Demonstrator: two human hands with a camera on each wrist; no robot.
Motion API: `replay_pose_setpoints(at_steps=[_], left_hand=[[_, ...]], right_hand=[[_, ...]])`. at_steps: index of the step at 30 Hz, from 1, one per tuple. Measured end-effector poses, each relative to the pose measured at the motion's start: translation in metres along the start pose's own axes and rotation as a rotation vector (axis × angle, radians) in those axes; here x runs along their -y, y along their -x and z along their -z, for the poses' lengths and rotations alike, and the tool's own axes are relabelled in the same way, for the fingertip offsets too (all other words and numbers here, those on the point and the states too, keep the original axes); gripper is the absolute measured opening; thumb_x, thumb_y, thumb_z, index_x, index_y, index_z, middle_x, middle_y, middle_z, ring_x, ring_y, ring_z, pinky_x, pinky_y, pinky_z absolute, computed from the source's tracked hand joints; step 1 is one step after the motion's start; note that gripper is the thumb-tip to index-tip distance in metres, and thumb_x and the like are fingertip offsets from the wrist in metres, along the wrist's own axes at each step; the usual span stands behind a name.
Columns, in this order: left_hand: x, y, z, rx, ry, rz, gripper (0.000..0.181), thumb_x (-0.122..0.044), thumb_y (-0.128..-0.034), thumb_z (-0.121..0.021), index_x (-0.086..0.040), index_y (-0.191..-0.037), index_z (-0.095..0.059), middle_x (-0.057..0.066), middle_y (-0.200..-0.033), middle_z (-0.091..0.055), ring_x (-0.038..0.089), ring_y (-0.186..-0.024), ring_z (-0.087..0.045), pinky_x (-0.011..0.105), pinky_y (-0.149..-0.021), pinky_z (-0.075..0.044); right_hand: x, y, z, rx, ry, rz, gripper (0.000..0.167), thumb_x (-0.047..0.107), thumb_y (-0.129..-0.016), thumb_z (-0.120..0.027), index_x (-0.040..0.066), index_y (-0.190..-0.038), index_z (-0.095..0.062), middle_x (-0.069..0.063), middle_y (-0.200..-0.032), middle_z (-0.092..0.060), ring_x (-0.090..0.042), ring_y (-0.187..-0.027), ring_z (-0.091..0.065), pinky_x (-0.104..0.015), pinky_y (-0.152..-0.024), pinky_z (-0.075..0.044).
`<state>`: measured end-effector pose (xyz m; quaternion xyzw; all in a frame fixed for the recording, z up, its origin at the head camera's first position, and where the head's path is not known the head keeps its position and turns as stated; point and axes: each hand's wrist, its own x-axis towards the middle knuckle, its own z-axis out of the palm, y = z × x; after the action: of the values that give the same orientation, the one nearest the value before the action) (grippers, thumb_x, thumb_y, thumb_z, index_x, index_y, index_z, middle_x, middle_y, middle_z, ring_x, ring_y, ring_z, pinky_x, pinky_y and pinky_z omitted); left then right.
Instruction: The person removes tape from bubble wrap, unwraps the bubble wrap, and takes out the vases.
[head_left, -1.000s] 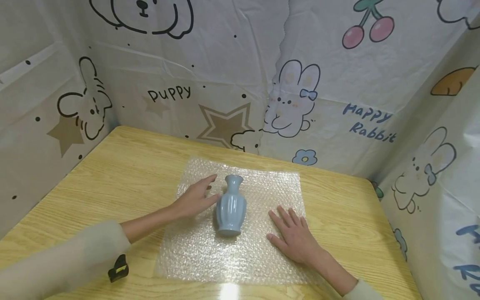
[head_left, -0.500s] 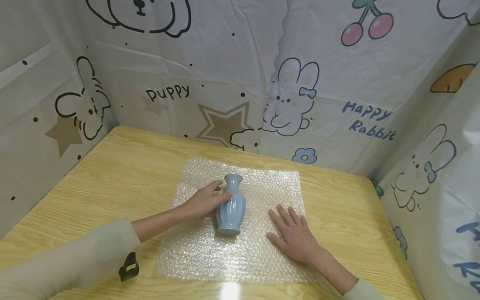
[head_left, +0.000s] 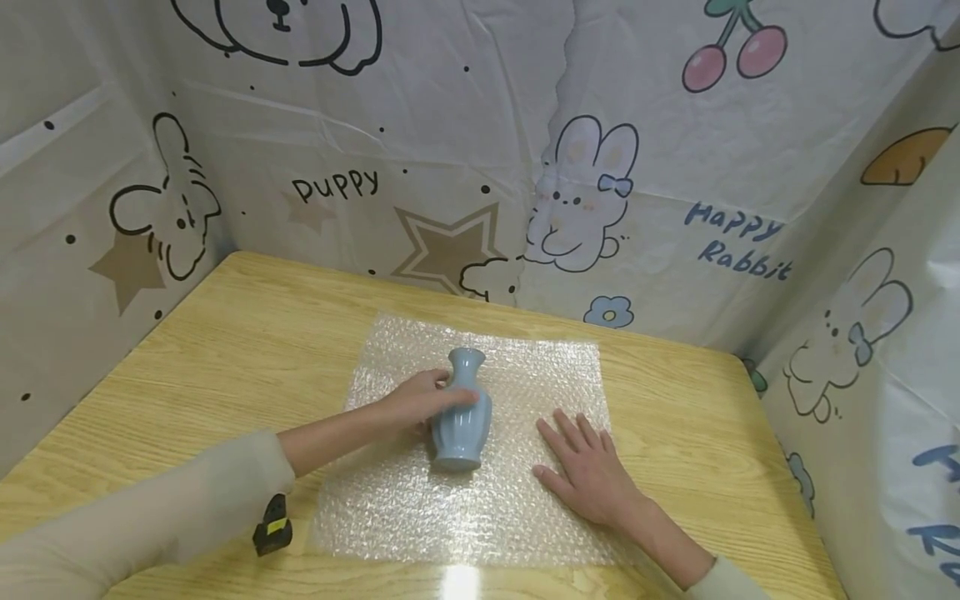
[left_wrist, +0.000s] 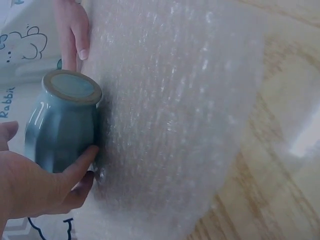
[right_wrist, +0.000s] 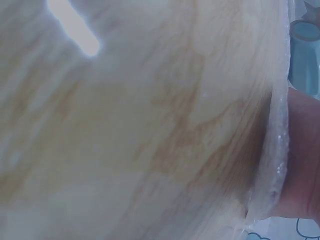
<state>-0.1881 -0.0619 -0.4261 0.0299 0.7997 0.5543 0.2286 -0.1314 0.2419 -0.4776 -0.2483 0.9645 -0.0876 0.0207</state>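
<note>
A light blue ribbed vase [head_left: 462,433] lies on its side on a square sheet of bubble wrap [head_left: 405,517], mouth toward the back wall. My left hand [head_left: 420,402] holds it from the left, thumb over its shoulder and the other fingers at its left side, partly hidden. Seen from the left wrist, the vase's base [left_wrist: 72,86] faces the camera and the left hand [left_wrist: 40,187] curls about the vase's upper part. My right hand [head_left: 588,477] rests flat on the wrap's right part, fingers spread, apart from the vase. In the right wrist view, only part of the right hand [right_wrist: 302,155] shows.
The wrap lies on a yellow wood-grain table [head_left: 225,358]. A cartoon-printed cloth [head_left: 450,108] stands round the back and both sides. Below the left sleeve shows a small black item [head_left: 273,529] with a yellow mark.
My left hand has moved right, from beside the vase to a hold on its upper body, with the thumb now across its front. The vase and right hand have stayed in place.
</note>
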Motion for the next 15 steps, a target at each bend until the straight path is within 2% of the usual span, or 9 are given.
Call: replay_pose_setpoints(at_steps=[3,6,9,15], left_hand=[[-0.001,-0.003,-0.004,-0.003,-0.042,-0.005,0.081,-0.042,-0.0836,-0.077,0.005,-0.142,-0.047,0.013,-0.106,-0.068,0.025,-0.088,-0.067,0.039,-0.081,-0.058],[-0.002,-0.004,-0.008,-0.008,-0.084,-0.01,0.081,-0.043,-0.0792,-0.082,0.004,-0.138,-0.051,0.009,-0.098,-0.068,0.022,-0.081,-0.067,0.036,-0.075,-0.058],[-0.004,-0.004,-0.011,-0.012,-0.115,-0.009,0.082,-0.041,-0.0764,-0.084,0.004,-0.137,-0.051,0.008,-0.097,-0.068,0.022,-0.079,-0.067,0.035,-0.073,-0.058],[-0.009,-0.001,-0.012,-0.008,-0.111,0.006,0.081,-0.033,-0.0763,-0.086,0.004,-0.138,-0.05,0.011,-0.101,-0.068,0.023,-0.082,-0.067,0.037,-0.075,-0.059]], right_hand=[[0.0,0.0,0.0,0.002,0.0,0.0,0.068,0.053,-0.101,-0.048,0.014,-0.156,-0.036,-0.019,-0.161,-0.026,-0.049,-0.144,-0.021,-0.074,-0.107,-0.021],[0.0,0.0,0.0,0.003,0.0,-0.002,0.068,0.053,-0.101,-0.048,0.014,-0.156,-0.037,-0.018,-0.161,-0.026,-0.049,-0.144,-0.022,-0.074,-0.107,-0.022],[0.0,0.0,0.0,0.002,0.004,-0.003,0.068,0.054,-0.101,-0.048,0.014,-0.156,-0.037,-0.018,-0.161,-0.026,-0.049,-0.144,-0.022,-0.074,-0.107,-0.022],[0.0,-0.001,-0.001,-0.005,0.0,0.001,0.068,0.053,-0.101,-0.048,0.014,-0.156,-0.036,-0.018,-0.161,-0.027,-0.049,-0.143,-0.022,-0.075,-0.107,-0.022]])
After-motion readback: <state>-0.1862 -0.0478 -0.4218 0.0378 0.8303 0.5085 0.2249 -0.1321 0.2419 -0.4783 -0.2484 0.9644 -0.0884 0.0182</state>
